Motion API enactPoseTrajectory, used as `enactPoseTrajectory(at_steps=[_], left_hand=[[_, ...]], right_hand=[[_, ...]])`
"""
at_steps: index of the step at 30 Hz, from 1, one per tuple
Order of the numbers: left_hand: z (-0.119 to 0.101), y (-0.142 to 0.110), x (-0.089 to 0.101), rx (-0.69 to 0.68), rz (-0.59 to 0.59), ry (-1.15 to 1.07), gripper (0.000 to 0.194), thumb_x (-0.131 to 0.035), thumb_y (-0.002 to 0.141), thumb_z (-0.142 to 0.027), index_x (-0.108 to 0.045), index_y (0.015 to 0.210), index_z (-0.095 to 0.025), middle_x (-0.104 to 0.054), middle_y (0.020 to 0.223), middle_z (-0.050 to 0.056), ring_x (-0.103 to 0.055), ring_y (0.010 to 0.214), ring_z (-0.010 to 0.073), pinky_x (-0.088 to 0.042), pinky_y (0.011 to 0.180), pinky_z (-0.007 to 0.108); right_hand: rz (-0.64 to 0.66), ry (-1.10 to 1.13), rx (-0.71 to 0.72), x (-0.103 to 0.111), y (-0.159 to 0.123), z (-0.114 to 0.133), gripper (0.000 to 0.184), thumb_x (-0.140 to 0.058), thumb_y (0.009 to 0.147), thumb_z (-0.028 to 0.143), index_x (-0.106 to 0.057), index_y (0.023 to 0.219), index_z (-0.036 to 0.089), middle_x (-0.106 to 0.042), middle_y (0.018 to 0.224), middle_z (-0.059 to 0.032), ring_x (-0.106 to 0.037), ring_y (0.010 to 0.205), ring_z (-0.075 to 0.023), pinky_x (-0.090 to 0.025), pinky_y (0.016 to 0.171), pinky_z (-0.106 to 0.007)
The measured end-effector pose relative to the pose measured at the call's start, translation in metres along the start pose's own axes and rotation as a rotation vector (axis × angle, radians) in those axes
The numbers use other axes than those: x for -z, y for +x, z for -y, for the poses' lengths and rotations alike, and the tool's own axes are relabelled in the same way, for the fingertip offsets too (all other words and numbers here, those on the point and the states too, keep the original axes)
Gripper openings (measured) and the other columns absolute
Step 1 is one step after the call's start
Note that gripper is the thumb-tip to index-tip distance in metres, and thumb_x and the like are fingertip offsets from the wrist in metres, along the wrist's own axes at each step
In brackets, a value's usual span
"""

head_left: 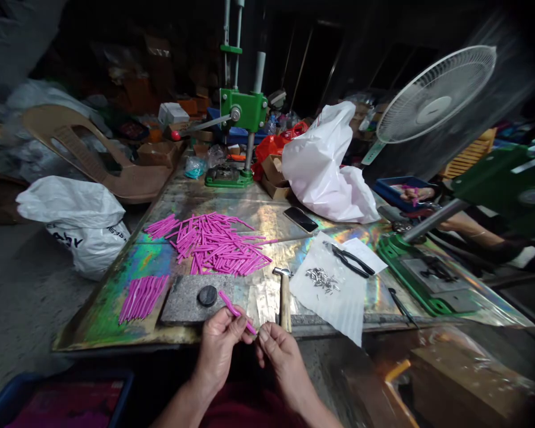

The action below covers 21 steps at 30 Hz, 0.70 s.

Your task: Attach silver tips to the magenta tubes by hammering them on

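My left hand [222, 340] is closed around a slim pink pen-like barrel [232, 306], tilted with its lower end toward the right. At that lower end, the fingers of my right hand [277, 351] are pinched together; whatever they hold is too small to make out. Just beyond my hands lies a grey stone block [182, 300] with a round black disc [207, 295] on it. A hammer [285, 297] rests to the right, its head away from me. Small silver metal tips [323, 279] lie heaped on a white sheet [350, 309].
Loose pink barrels [218, 244] cover the table's middle, with a neat row [143, 298] at left. Black-handled pliers [352, 261], a phone [300, 219], a white bag [325, 172] and green presses [245, 110] stand around. A co-worker's hand [418, 194] shows at right, near a fan [434, 101].
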<state>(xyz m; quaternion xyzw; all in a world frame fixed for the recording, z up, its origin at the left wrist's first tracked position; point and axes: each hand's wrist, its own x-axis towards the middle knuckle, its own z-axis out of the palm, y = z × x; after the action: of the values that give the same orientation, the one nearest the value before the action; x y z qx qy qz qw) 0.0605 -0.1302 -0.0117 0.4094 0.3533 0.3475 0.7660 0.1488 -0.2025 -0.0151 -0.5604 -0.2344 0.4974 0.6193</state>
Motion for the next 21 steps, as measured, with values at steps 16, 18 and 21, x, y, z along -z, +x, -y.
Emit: enactPoseTrajectory(at_steps=[16, 18, 21], left_hand=[[0.002, 0.001, 0.001, -0.063, -0.010, 0.113, 0.023, -0.064, 0.068, -0.036, -0.059, 0.069, -0.013, -0.060, 0.059, 0.000, -0.047, 0.044, 0.0071, -0.040, 0.047, 0.020], [0.001, 0.001, 0.001, -0.066, -0.034, 0.124, 0.023, -0.064, 0.066, -0.036, -0.059, 0.068, -0.013, -0.061, 0.060, 0.000, -0.047, 0.043, 0.0071, -0.040, 0.046, 0.020], [-0.001, 0.000, 0.002, -0.072, -0.065, 0.130, 0.024, -0.065, 0.065, -0.036, -0.058, 0.067, -0.013, -0.060, 0.060, 0.000, -0.048, 0.043, 0.0074, -0.040, 0.046, 0.020]], right_hand=[[0.003, 0.078, -0.005, -0.001, 0.004, -0.007, 0.033, -0.057, 0.071, 0.046, -0.042, 0.058, 0.019, -0.043, 0.046, 0.0067, -0.032, 0.043, -0.0074, -0.023, 0.046, -0.022], [0.002, 0.061, 0.001, -0.001, 0.007, -0.009, 0.033, -0.056, 0.071, 0.047, -0.042, 0.060, 0.019, -0.042, 0.046, 0.0070, -0.032, 0.044, -0.0077, -0.023, 0.047, -0.022], [0.003, 0.011, 0.020, 0.000, 0.010, -0.013, 0.034, -0.056, 0.071, 0.048, -0.041, 0.059, 0.020, -0.039, 0.047, 0.0076, -0.030, 0.045, -0.0080, -0.022, 0.046, -0.022]])
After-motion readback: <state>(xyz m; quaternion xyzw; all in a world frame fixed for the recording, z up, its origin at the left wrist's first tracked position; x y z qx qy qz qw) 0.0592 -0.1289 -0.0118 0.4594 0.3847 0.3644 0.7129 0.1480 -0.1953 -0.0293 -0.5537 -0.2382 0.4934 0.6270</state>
